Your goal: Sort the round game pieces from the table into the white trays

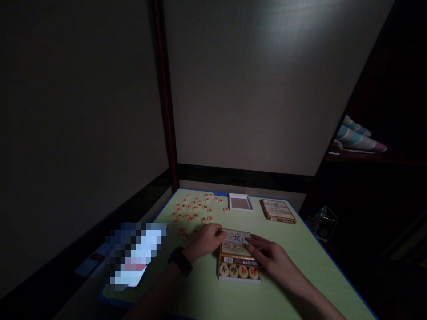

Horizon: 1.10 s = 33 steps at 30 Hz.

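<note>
A printed cardboard lid [233, 244] lies over a white tray [240, 280], leaving the near end uncovered. In that end sits a row of round Chinese chess pieces [243, 271] with black or red characters. My left hand [208, 241], with a dark watch on its wrist, grips the lid's left edge. On the opposite side, my right hand [269, 255] holds the lid, thumb on top and fingers along its right edge. Several loose chess pieces [190, 218] are scattered on the green table beyond my left hand.
Near the table's far edge is an open white box half [240, 203]. A second printed box or lid [278, 210] lies at the back right. A phone [140, 258], partly pixelated, is at the left edge. Walls close in the table [296, 275] behind and left.
</note>
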Tool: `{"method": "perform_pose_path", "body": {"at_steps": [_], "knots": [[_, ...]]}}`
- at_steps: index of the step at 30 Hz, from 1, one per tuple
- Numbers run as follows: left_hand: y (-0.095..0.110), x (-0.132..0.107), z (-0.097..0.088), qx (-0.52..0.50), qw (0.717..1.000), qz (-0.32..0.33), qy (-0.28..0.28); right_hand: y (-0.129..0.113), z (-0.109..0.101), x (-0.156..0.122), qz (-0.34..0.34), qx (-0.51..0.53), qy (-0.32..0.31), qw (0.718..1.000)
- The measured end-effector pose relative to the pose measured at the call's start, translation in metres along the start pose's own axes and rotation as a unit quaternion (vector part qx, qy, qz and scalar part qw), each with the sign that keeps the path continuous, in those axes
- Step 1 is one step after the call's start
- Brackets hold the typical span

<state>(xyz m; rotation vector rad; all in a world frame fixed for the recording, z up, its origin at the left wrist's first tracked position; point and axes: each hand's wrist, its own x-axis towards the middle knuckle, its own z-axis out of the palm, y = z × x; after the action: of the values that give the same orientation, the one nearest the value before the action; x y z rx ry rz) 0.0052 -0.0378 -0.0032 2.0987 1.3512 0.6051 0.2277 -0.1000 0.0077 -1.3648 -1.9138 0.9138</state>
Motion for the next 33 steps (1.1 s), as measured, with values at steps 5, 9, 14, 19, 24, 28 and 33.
{"method": "perform_pose_path", "body": {"at_steps": [5, 9, 14, 19, 24, 28, 33], "knots": [[0.001, -0.013, -0.002, 0.034, 0.999, 0.015, -0.015, 0.001, 0.009, -0.019, -0.037, -0.043, 0.004, 0.998], [0.004, -0.031, -0.003, 0.055, 0.997, 0.048, -0.011, 0.004, 0.013, -0.034, -0.040, -0.134, -0.010, 0.990], [0.007, -0.051, 0.002, 0.065, 0.996, 0.043, -0.041, 0.013, 0.013, -0.043, -0.063, -0.235, 0.005, 0.970], [0.003, -0.057, 0.009, 0.071, 0.993, 0.040, -0.090, 0.020, 0.013, -0.041, -0.066, -0.274, -0.030, 0.959], [0.009, -0.033, 0.009, 0.060, 0.994, 0.039, -0.079, 0.028, -0.001, -0.021, -0.071, -0.298, -0.032, 0.952], [0.009, -0.001, 0.017, 0.100, 0.990, 0.070, -0.068, 0.043, -0.016, 0.003, -0.059, -0.347, -0.026, 0.936], [-0.002, 0.024, 0.035, 0.192, 0.971, 0.140, -0.038, 0.068, -0.021, 0.018, -0.088, -0.385, -0.009, 0.919]]}}
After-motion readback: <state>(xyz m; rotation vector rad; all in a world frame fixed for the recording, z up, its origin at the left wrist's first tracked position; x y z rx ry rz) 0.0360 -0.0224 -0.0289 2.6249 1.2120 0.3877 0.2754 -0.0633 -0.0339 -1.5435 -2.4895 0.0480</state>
